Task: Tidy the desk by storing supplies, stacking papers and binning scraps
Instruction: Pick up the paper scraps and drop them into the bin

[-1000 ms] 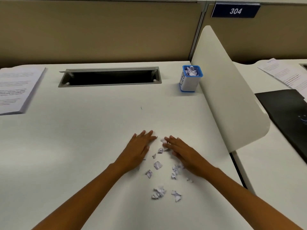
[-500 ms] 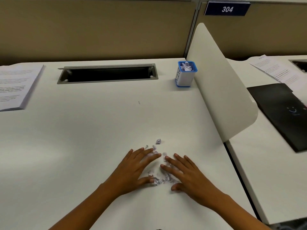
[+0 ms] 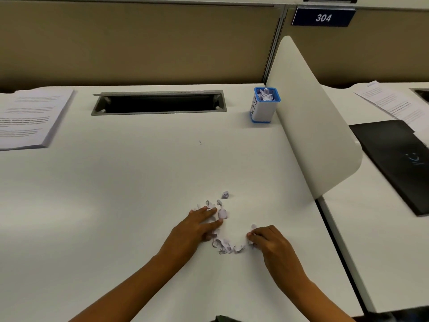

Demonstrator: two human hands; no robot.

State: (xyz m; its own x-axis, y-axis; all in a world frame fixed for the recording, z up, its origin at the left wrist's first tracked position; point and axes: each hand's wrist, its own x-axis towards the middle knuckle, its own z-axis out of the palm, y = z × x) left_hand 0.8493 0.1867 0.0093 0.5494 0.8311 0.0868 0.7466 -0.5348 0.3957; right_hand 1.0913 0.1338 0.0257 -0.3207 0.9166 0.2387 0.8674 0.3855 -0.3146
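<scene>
head — right hand (image 3: 270, 240) pinches scraps (image 3: 226, 246) – divider (image 3: 313, 126) near

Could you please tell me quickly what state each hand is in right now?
Left hand: open, resting flat on the paper scraps.
Right hand: closed, pinching some of the paper scraps.

even indoor light | soft shadows | slight blur | edges bowed

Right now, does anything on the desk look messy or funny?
Yes. Torn paper scraps lie scattered on the desk between the left hand and right hand, one stray bit farther out. They look out of place: others are in the blue-rimmed bin.
</scene>
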